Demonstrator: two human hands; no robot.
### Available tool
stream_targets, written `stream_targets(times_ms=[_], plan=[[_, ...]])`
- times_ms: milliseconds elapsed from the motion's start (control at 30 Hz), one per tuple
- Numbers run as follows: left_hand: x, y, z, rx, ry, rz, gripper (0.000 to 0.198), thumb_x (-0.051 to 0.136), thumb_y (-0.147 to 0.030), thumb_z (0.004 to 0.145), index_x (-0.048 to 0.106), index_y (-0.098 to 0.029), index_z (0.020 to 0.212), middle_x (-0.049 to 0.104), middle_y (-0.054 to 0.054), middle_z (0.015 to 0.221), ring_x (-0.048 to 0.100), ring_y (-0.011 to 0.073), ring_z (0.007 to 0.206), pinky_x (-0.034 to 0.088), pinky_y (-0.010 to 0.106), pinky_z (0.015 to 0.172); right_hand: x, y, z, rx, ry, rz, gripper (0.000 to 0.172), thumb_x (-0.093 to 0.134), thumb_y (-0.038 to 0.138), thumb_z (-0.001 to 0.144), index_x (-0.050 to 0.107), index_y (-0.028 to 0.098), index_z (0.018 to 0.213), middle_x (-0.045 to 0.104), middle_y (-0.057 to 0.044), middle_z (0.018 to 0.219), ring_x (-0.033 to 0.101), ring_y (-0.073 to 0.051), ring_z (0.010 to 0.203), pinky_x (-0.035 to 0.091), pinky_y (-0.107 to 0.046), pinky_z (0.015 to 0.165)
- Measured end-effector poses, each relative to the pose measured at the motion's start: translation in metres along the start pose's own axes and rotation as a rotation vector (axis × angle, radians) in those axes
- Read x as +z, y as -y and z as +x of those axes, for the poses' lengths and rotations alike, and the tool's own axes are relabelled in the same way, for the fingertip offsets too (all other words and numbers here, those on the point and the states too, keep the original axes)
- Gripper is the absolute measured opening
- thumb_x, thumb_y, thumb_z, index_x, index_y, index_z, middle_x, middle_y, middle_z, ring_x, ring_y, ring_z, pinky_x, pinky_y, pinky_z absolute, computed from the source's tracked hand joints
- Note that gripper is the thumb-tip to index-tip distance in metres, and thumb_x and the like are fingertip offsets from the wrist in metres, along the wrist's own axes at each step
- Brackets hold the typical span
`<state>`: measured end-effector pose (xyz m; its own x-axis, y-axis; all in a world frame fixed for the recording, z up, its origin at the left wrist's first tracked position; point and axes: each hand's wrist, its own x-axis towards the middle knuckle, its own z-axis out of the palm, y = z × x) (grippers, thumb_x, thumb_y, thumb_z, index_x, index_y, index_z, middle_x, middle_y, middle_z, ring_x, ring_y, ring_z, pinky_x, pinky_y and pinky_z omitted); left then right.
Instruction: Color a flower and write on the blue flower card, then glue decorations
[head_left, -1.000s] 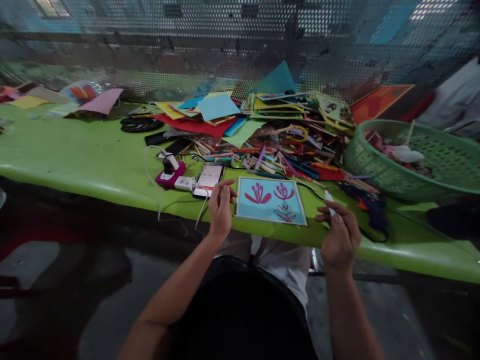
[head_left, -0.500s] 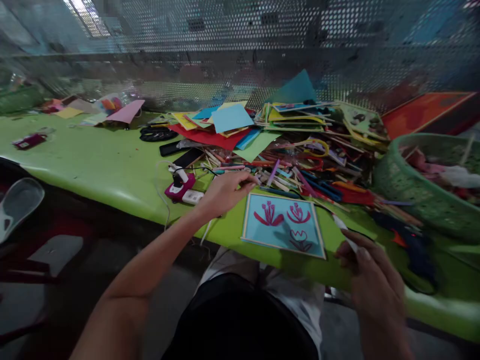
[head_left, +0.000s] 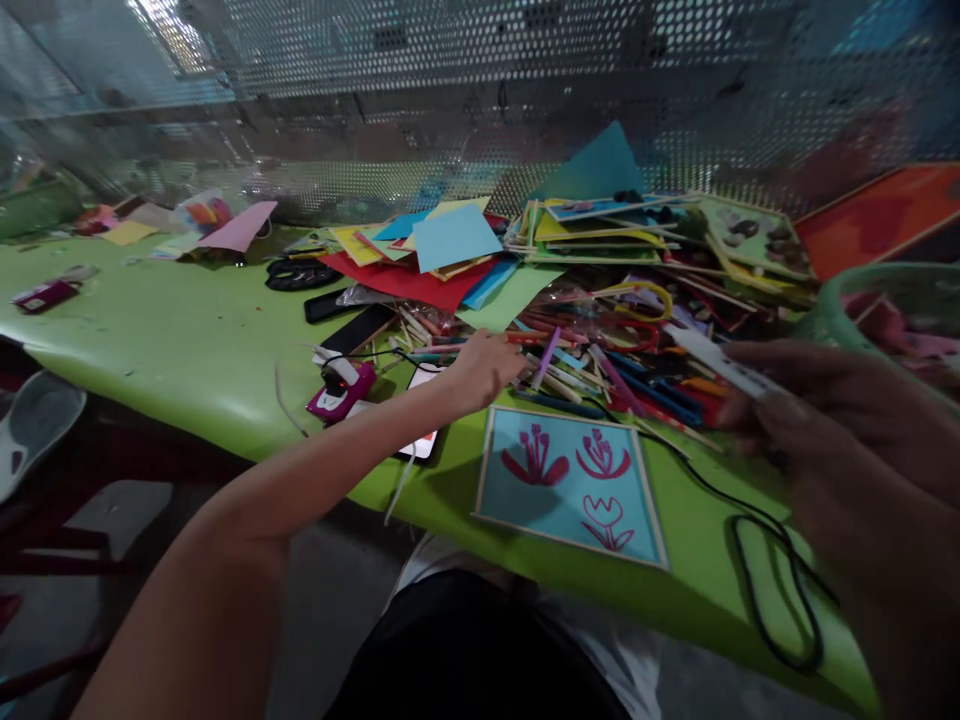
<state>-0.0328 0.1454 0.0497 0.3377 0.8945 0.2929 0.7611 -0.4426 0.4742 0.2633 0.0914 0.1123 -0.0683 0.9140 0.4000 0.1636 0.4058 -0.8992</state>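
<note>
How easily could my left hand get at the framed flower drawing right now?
Probably yes: your left hand is just beyond the upper left corner of the framed flower drawing, and nothing visible lies on it.

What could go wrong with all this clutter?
The left hand is at the loose sticks, so small pieces might scatter. The left forearm crosses above the phone, and a white cable dangles at the table's edge; a snag might drag it. The blue picture lies near that edge and could be knocked off.
</note>
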Motion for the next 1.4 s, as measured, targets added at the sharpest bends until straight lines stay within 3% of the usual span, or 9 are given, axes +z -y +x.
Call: stream_targets(times_ms=[167, 267, 433, 567, 733, 933, 1400], plan=[[0.003, 0.002, -0.003, -0.021, -0.053, -0.123, 0.02, 0.065, -0.008, 0.07, 0.057, -0.023, 0.061, 0.054, 0.003, 0.061, 0.056, 0.0259, 0.077, 0.042, 0.041, 0.092, 0.014, -0.02, 0.02, 0.051, 0.179, -0.043, 0.034, 0.069, 0.041, 0.089, 0.072, 0.026, 0.119, 0.066, -0.001, 0.081, 0.058, -0.013, 0.066, 0.047, -0.025, 0.056], [-0.009, -0.006, -0.007, -0.04, -0.016, -0.051, 0.02, 0.065, -0.004, 0.071, 0.058, -0.022, 0.065, 0.051, 0.001, 0.059, 0.058, 0.0247, 0.074, 0.041, 0.04, 0.089, 0.015, -0.041, 0.023, 0.078, 0.223, -0.057, 0.033, 0.067, 0.042, 0.092, 0.07, 0.026, 0.12, 0.067, 0.0, 0.082, 0.058, -0.012, 0.066, 0.048, -0.023, 0.058], [-0.034, -0.034, -0.012, 0.004, -0.041, 0.059, 0.005, 0.062, -0.023, 0.092, 0.066, -0.021, 0.09, 0.067, 0.005, 0.085, 0.062, 0.0224, 0.087, 0.045, 0.034, 0.083, 0.007, -0.061, 0.02, 0.234, 0.3, 0.04, 0.03, 0.07, 0.044, 0.088, 0.073, 0.027, 0.112, 0.068, -0.001, 0.078, 0.058, -0.013, 0.068, 0.047, -0.022, 0.055], [-0.04, -0.046, -0.015, 0.047, 0.012, -0.001, 0.013, 0.055, -0.026, 0.1, 0.065, -0.021, 0.105, 0.071, 0.005, 0.104, 0.065, 0.0183, 0.1, 0.047, 0.03, 0.085, 0.005, -0.061, 0.017, 0.353, 0.316, 0.155, 0.025, 0.072, 0.041, 0.086, 0.075, 0.031, 0.109, 0.068, 0.0, 0.079, 0.059, -0.013, 0.07, 0.046, -0.019, 0.055], [-0.039, -0.042, -0.019, 0.008, 0.095, -0.138, 0.012, 0.057, -0.027, 0.1, 0.064, -0.021, 0.108, 0.071, 0.004, 0.109, 0.066, 0.0153, 0.102, 0.049, 0.028, 0.085, 0.011, -0.057, 0.014, 0.423, 0.346, 0.242, 0.024, 0.075, 0.045, 0.083, 0.078, 0.032, 0.103, 0.065, 0.0, 0.071, 0.056, -0.012, 0.061, 0.044, -0.018, 0.049], [-0.031, -0.038, -0.021, -0.019, 0.108, -0.208, 0.011, 0.056, -0.024, 0.1, 0.063, -0.022, 0.108, 0.072, 0.002, 0.108, 0.068, 0.0146, 0.101, 0.05, 0.027, 0.084, 0.012, -0.058, 0.008, 0.43, 0.379, 0.183, 0.028, 0.073, 0.047, 0.085, 0.078, 0.031, 0.107, 0.067, -0.001, 0.077, 0.055, -0.012, 0.062, 0.045, -0.02, 0.052], [-0.028, -0.058, -0.023, -0.015, 0.155, -0.324, 0.015, 0.057, -0.024, 0.099, 0.066, -0.021, 0.111, 0.075, 0.003, 0.11, 0.07, 0.0147, 0.101, 0.052, 0.026, 0.087, 0.01, -0.06, -0.002, 0.413, 0.432, 0.006, 0.029, 0.07, 0.05, 0.085, 0.077, 0.034, 0.108, 0.073, -0.004, 0.091, 0.065, -0.02, 0.072, 0.053, -0.027, 0.056]])
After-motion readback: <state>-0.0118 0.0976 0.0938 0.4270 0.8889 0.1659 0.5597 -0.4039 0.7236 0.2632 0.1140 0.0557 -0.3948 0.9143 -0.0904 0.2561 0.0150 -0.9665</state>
